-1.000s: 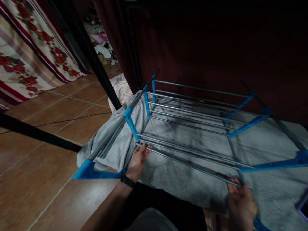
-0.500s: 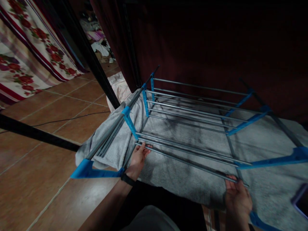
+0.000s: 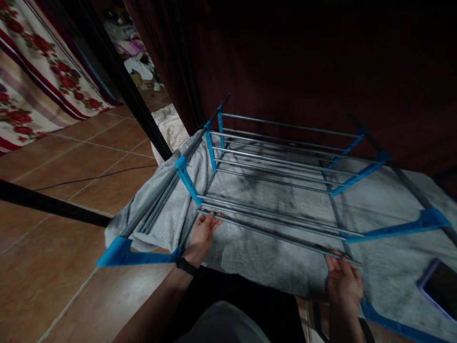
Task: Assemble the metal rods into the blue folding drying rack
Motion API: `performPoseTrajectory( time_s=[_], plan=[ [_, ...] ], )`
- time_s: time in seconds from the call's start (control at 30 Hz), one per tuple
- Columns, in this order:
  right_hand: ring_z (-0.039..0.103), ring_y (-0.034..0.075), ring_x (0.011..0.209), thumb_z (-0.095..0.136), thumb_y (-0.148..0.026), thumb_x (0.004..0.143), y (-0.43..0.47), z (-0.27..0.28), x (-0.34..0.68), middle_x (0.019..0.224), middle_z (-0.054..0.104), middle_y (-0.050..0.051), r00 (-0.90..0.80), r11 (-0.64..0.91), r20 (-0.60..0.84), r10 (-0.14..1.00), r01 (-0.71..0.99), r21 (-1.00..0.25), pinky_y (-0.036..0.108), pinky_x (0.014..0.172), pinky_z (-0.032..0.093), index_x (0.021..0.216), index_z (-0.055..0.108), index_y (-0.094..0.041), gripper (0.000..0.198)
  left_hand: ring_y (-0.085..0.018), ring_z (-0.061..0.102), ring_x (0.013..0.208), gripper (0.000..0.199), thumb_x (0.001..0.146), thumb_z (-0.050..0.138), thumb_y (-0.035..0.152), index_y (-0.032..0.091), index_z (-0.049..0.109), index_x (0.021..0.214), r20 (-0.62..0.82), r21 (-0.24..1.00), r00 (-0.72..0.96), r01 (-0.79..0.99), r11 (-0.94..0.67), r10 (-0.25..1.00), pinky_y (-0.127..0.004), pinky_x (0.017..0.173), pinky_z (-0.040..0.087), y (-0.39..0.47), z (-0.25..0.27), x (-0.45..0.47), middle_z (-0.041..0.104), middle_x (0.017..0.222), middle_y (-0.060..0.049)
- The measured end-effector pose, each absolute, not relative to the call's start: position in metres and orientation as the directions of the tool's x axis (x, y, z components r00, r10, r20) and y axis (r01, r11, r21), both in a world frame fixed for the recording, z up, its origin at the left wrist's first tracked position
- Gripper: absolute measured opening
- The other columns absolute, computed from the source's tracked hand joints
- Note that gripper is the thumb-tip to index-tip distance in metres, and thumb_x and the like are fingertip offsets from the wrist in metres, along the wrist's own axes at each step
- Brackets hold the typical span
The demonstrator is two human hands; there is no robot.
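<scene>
A rack frame of grey metal tubes joined by blue plastic brackets [image 3: 188, 180] lies on a grey blanket [image 3: 278, 267]. Across its near part I hold a loose-looking metal tube [image 3: 271, 234]. My left hand [image 3: 203, 233], with a dark band at the wrist, pinches the tube close to its left end, beside a blue bracket. Near the other end, my right hand [image 3: 344, 281] grips the same tube between thumb and fingers. The tube's right tip sticks out past that hand, over a side tube. Several crossbars [image 3: 274, 157] span the frame farther back.
Several spare tubes [image 3: 160, 202] lie on the blanket at the left. A phone [image 3: 441, 288] rests at the right. Black metal posts [image 3: 124, 76] stand at the left, a dark red curtain [image 3: 303, 71] hangs behind, and a thin cable [image 3: 96, 177] crosses the tiled floor.
The whole view has shifted slightly, so the rack appears farther left and more of the phone shows. Both hands keep their hold on the tube, which has barely moved against the frame.
</scene>
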State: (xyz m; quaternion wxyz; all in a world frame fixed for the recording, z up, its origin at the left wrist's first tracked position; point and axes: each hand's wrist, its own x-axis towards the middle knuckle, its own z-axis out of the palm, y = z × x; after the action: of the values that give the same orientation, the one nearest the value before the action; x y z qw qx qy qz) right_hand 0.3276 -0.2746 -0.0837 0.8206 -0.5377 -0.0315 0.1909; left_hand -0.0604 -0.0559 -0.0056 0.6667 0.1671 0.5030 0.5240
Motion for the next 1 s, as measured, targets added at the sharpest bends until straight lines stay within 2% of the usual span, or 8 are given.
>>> performPoseTrajectory(
  time_s=[0.1,0.27,0.47,0.7,0.83,1.0],
  plan=[
    [0.07,0.013,0.066,0.094,-0.028,0.06,-0.273,-0.084,0.325,0.074,0.071,-0.006,0.941,0.354,-0.198,0.273,-0.29,-0.889,0.036,0.076,0.066,0.071,0.057,-0.023,0.039,-0.015,0.073,0.072,0.028,0.086,0.083,0.016,0.02,0.057,0.077,-0.504,0.755,-0.08,-0.525,0.393,0.86,-0.03,0.08,0.061,-0.055,-0.007,-0.06,0.074,0.076,-0.002],
    [0.064,0.01,0.058,0.099,-0.038,0.06,-0.272,-0.086,0.322,0.062,0.061,-0.011,0.938,0.323,-0.18,0.296,-0.276,-0.905,0.036,0.08,0.066,0.072,0.054,-0.024,0.048,-0.016,0.073,0.07,0.029,0.084,0.085,0.019,0.022,0.057,0.078,-0.505,0.763,-0.099,-0.516,0.389,0.858,-0.031,0.079,0.061,-0.055,-0.008,-0.06,0.073,0.075,-0.001],
    [0.064,0.011,0.059,0.096,-0.043,0.066,-0.27,-0.088,0.321,0.064,0.062,-0.01,0.941,0.3,-0.16,0.297,-0.252,-0.92,0.037,0.082,0.065,0.073,0.052,-0.025,0.048,-0.015,0.074,0.068,0.028,0.086,0.084,0.021,0.02,0.057,0.079,-0.481,0.781,-0.098,-0.5,0.375,0.871,-0.029,0.077,0.062,-0.054,-0.01,-0.061,0.074,0.076,-0.002],
    [0.069,0.011,0.068,0.092,-0.039,0.069,-0.263,-0.078,0.312,0.072,0.067,-0.009,0.944,0.341,-0.169,0.283,-0.264,-0.902,0.032,0.084,0.064,0.076,0.055,-0.025,0.04,-0.016,0.077,0.073,0.013,0.095,0.067,0.01,0.017,0.063,0.085,-0.512,0.78,-0.104,-0.472,0.411,0.853,-0.028,0.075,0.064,-0.052,-0.004,-0.06,0.077,0.077,-0.004],
    [0.074,0.012,0.077,0.091,-0.04,0.07,-0.259,-0.07,0.306,0.082,0.072,-0.006,0.941,0.357,-0.16,0.297,-0.265,-0.896,0.031,0.083,0.065,0.077,0.058,-0.025,0.037,-0.015,0.075,0.072,0.012,0.092,0.068,0.007,0.015,0.066,0.083,-0.501,0.789,-0.082,-0.451,0.416,0.861,-0.029,0.078,0.065,-0.05,-0.003,-0.061,0.076,0.077,-0.003],
    [0.076,0.014,0.083,0.093,-0.035,0.064,-0.256,-0.06,0.303,0.086,0.075,-0.006,0.924,0.378,-0.187,0.334,-0.313,-0.871,0.029,0.082,0.065,0.086,0.061,-0.026,0.039,-0.016,0.075,0.073,0.017,0.085,0.069,0.001,0.016,0.065,0.077,-0.511,0.788,-0.058,-0.43,0.441,0.858,-0.032,0.083,0.066,-0.046,-0.005,-0.063,0.074,0.077,0.001]
  ],
)
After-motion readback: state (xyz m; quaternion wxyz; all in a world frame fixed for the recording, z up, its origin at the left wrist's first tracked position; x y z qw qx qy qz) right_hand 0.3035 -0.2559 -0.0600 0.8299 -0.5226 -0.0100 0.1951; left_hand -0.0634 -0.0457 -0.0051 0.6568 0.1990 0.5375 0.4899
